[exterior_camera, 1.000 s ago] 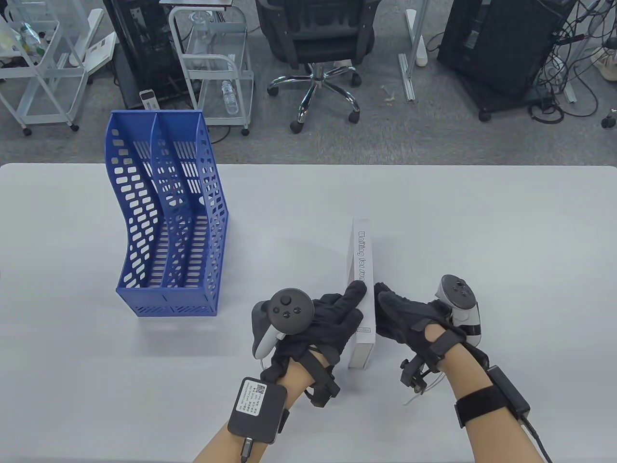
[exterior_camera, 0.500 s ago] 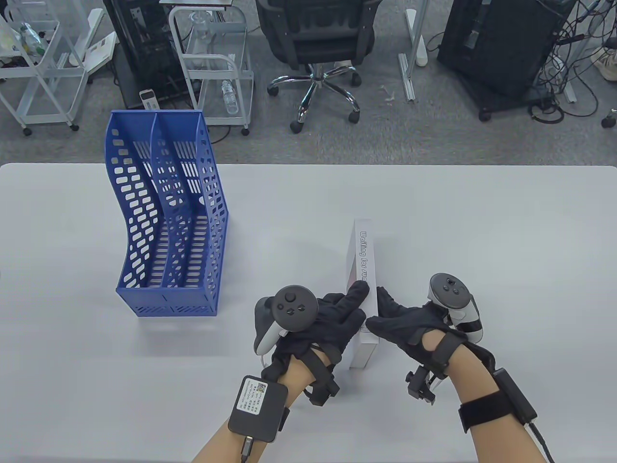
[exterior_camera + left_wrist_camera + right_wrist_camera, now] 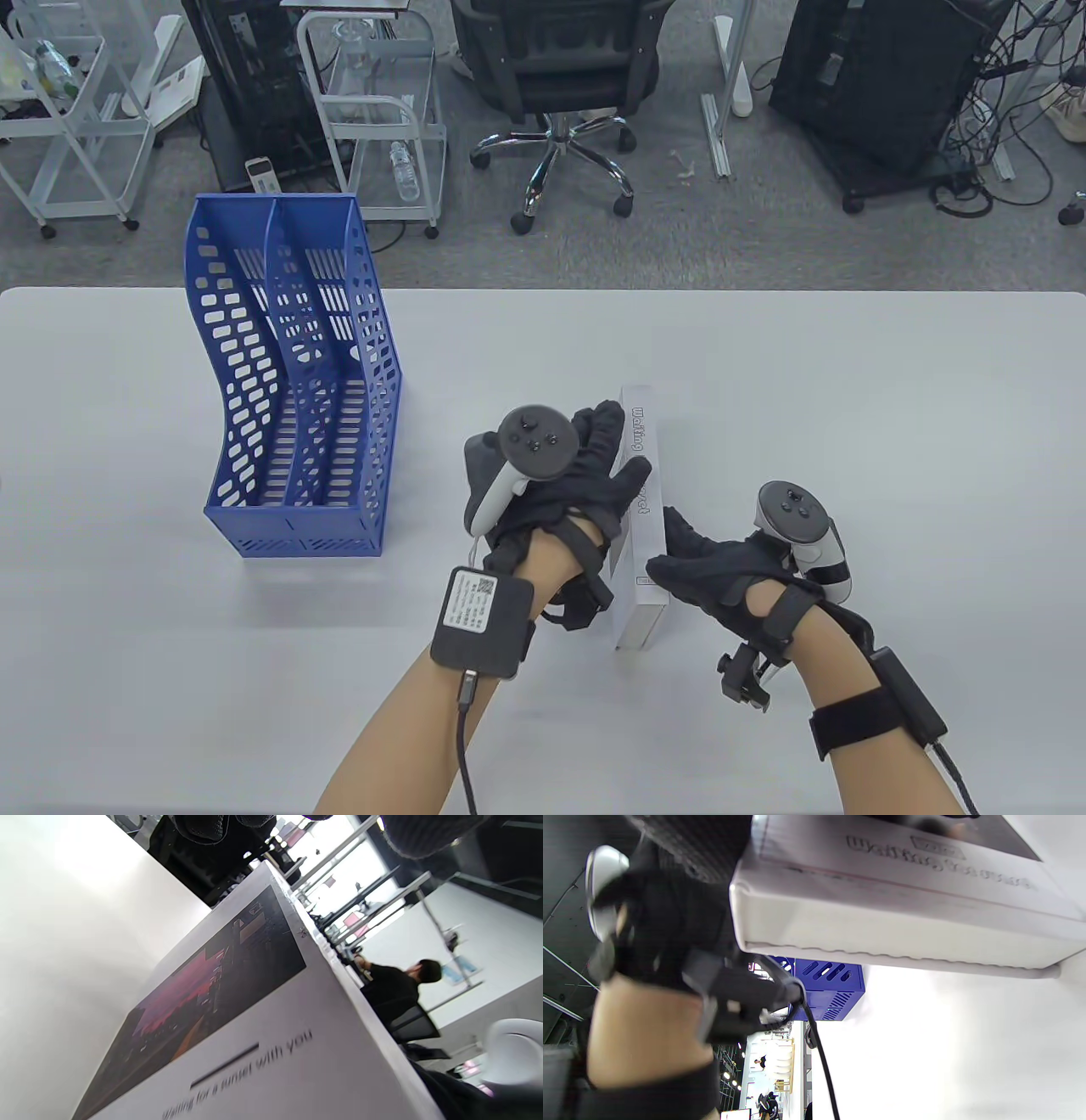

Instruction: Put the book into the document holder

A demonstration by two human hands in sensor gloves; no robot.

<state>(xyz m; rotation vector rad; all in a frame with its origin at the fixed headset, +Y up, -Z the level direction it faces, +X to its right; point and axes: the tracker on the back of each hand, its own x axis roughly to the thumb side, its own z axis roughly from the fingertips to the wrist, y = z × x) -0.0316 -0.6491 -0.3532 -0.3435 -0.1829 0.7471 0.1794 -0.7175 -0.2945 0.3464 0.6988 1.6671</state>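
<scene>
Gloved and strapped with a tracker, the left hand [image 3: 577, 475] grips the white book [image 3: 642, 543] about midway along its length; its fingers [image 3: 607, 424] lie against the book's left cover and its thumb [image 3: 638, 469] hooks over the upturned spine, covering part of the printed title; the right hand [image 3: 721, 569] presses flat against the book's right cover nearer the person, fingers extended and thumb [image 3: 657, 567] laid on top of the spine close to the near end; the book stands on its long edge on the pale table [image 3: 848, 382], spine up, running away from the person, right of the table's centre; the left wrist view shows its front cover [image 3: 237, 1001] with a dusk-coloured photograph and the line "Waiting for a sunset with you", and dark fingertips [image 3: 203, 827] hang over the book's top edge; the right wrist view shows the book's page block [image 3: 882, 938] and the left wrist beside it; the blue perforated document holder [image 3: 293, 382] stands upright well to the left of the book, apart from both hands, with its two slots open to the top and the near side; beyond the table stand a black office chair [image 3: 560, 76] and a white wire trolley [image 3: 373, 102].
</scene>
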